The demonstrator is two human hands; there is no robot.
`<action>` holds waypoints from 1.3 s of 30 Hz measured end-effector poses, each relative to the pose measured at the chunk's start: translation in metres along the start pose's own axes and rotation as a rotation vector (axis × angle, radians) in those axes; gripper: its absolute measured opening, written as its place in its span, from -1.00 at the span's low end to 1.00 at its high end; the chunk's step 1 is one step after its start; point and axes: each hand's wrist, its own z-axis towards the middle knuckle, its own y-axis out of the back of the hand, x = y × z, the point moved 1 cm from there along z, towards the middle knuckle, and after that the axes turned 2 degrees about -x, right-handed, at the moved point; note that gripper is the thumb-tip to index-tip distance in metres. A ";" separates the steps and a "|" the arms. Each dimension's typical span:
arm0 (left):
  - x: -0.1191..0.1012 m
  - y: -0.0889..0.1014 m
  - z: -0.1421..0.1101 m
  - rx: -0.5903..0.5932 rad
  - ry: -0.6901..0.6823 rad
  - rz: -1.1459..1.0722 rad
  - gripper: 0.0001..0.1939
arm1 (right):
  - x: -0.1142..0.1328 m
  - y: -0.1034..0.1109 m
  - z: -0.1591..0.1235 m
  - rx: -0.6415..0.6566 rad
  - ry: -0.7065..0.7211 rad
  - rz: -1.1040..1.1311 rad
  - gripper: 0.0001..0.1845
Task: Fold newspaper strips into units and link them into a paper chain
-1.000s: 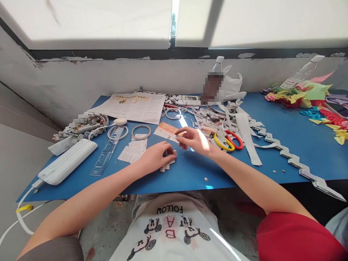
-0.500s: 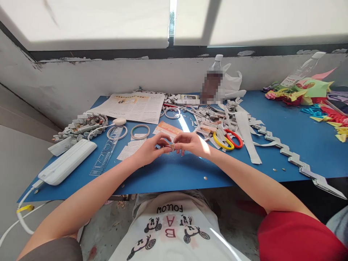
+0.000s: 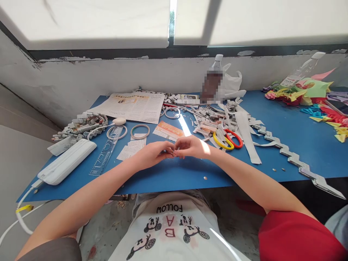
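Note:
My left hand [image 3: 157, 153] and my right hand [image 3: 192, 146] meet fingertip to fingertip above the near middle of the blue table [image 3: 163, 177]. Both are closed in a pinch on a small paper piece [image 3: 173, 153], mostly hidden by the fingers. Just beyond them lies an orange and white printed paper strip [image 3: 169, 131]. Cut newspaper slips [image 3: 132, 149] rest beside my left hand. Scissors with yellow and red handles [image 3: 227, 140] lie to the right of my right hand, against a heap of folded paper pieces [image 3: 210, 121].
On the left are a clear ruler [image 3: 104, 154], tape rolls [image 3: 140, 131], a white power strip [image 3: 66, 161] and a newspaper sheet [image 3: 133, 107]. A zigzag folded-paper chain [image 3: 293, 157] runs over the right front edge. Bottles [image 3: 216, 65] and coloured paper [image 3: 312, 92] stand farther back.
Both hands have come slightly nearer to me and closer together, with the fingers now covering more of the paper piece. The orange strip shows more fully.

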 end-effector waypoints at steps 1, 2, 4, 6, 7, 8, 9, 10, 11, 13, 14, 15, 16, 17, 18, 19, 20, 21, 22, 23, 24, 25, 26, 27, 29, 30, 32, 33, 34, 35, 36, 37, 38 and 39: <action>0.000 -0.001 0.000 0.014 -0.012 0.088 -0.86 | 0.000 0.000 -0.001 0.004 0.008 -0.061 -0.77; 0.001 -0.001 0.000 0.033 -0.024 0.167 -0.87 | 0.001 0.000 -0.002 0.014 0.017 -0.116 -0.79; 0.001 -0.002 0.001 0.069 -0.043 0.276 -0.87 | 0.001 -0.001 -0.004 0.026 0.046 -0.213 -0.84; 0.001 -0.002 0.002 0.079 -0.052 0.318 -0.87 | 0.000 -0.002 -0.005 0.017 0.092 -0.302 -0.88; 0.001 -0.002 0.002 0.075 -0.055 0.320 -0.87 | 0.000 -0.002 -0.005 0.009 0.119 -0.343 -0.89; 0.001 -0.002 0.002 0.071 -0.058 0.318 -0.87 | 0.000 -0.002 -0.005 0.000 0.143 -0.380 -0.90; 0.002 -0.002 0.003 0.065 -0.061 0.315 -0.87 | 0.000 -0.003 -0.005 -0.008 0.162 -0.412 -0.90; 0.003 -0.002 0.003 0.064 -0.062 0.316 -0.87 | 0.000 -0.003 -0.005 -0.014 0.177 -0.438 -0.89; 0.003 -0.002 0.003 0.067 -0.060 0.318 -0.86 | -0.001 -0.004 -0.005 -0.016 0.188 -0.463 -0.89; 0.004 -0.002 0.003 0.079 -0.048 0.327 -0.86 | -0.001 -0.004 -0.005 -0.017 0.201 -0.508 -0.89; 0.005 -0.002 0.003 0.087 -0.038 0.329 -0.86 | -0.001 -0.004 -0.006 -0.018 0.208 -0.529 -0.89; 0.005 -0.002 0.003 0.094 -0.029 0.331 -0.87 | -0.001 -0.004 -0.006 -0.018 0.216 -0.547 -0.88; 0.004 -0.002 0.003 0.098 -0.020 0.333 -0.87 | -0.001 -0.004 -0.006 -0.018 0.224 -0.563 -0.88; 0.004 -0.002 0.003 0.100 -0.013 0.332 -0.87 | 0.000 -0.004 -0.006 -0.018 0.232 -0.578 -0.88; 0.004 -0.002 0.003 0.101 -0.009 0.332 -0.87 | 0.000 -0.004 -0.007 -0.018 0.237 -0.590 -0.88; 0.004 -0.002 0.003 0.101 -0.007 0.330 -0.87 | 0.000 -0.004 -0.007 -0.017 0.240 -0.601 -0.88; 0.003 -0.002 0.003 0.101 -0.007 0.328 -0.87 | 0.001 -0.004 -0.007 -0.015 0.239 -0.611 -0.87; 0.003 -0.002 0.002 0.102 -0.007 0.325 -0.87 | 0.001 -0.004 -0.007 -0.012 0.237 -0.621 -0.87; 0.003 -0.002 0.002 0.102 -0.007 0.323 -0.87 | 0.002 -0.004 -0.007 -0.009 0.235 -0.629 -0.87; 0.004 -0.002 0.002 0.100 -0.008 0.322 -0.87 | 0.002 -0.004 -0.008 -0.003 0.234 -0.636 -0.86; 0.004 -0.002 0.002 0.097 -0.010 0.323 -0.87 | 0.002 -0.004 -0.008 0.002 0.232 -0.643 -0.86; 0.005 -0.003 0.002 0.094 -0.013 0.323 -0.88 | 0.003 -0.005 -0.008 0.005 0.230 -0.648 -0.86; 0.005 -0.003 0.002 0.090 -0.018 0.322 -0.88 | 0.003 -0.005 -0.008 0.009 0.227 -0.653 -0.86; 0.006 -0.003 0.002 0.087 -0.024 0.320 -0.89 | 0.002 -0.005 -0.008 0.011 0.222 -0.659 -0.85; 0.006 -0.003 0.002 0.080 -0.037 0.321 -0.89 | 0.001 -0.006 -0.008 0.002 0.218 -0.685 -0.85; 0.006 -0.003 0.002 0.075 -0.044 0.329 -0.88 | 0.000 -0.006 -0.007 -0.009 0.221 -0.699 -0.85; 0.004 -0.002 0.002 0.068 -0.069 0.372 -0.85 | -0.001 -0.006 -0.007 -0.036 0.230 -0.705 -0.85; 0.004 -0.001 0.002 0.062 -0.086 0.406 -0.83 | 0.000 -0.005 -0.006 -0.045 0.236 -0.686 -0.85; 0.002 0.000 0.003 0.051 -0.107 0.444 -0.80 | 0.001 -0.004 -0.006 -0.050 0.240 -0.652 -0.84; 0.001 0.001 0.003 0.034 -0.132 0.484 -0.78 | 0.003 -0.003 -0.007 -0.058 0.242 -0.610 -0.83; 0.001 0.002 0.003 0.015 -0.156 0.521 -0.77 | 0.005 -0.002 -0.007 -0.072 0.244 -0.567 -0.81; 0.000 0.002 0.003 -0.005 -0.178 0.552 -0.76 | 0.007 -0.001 -0.007 -0.095 0.244 -0.532 -0.79; 0.000 0.003 0.003 -0.022 -0.196 0.577 -0.76 | 0.009 0.000 -0.007 -0.123 0.244 -0.506 -0.77; -0.001 0.003 0.003 -0.032 -0.210 0.595 -0.76 | 0.010 0.001 -0.007 -0.152 0.242 -0.492 -0.77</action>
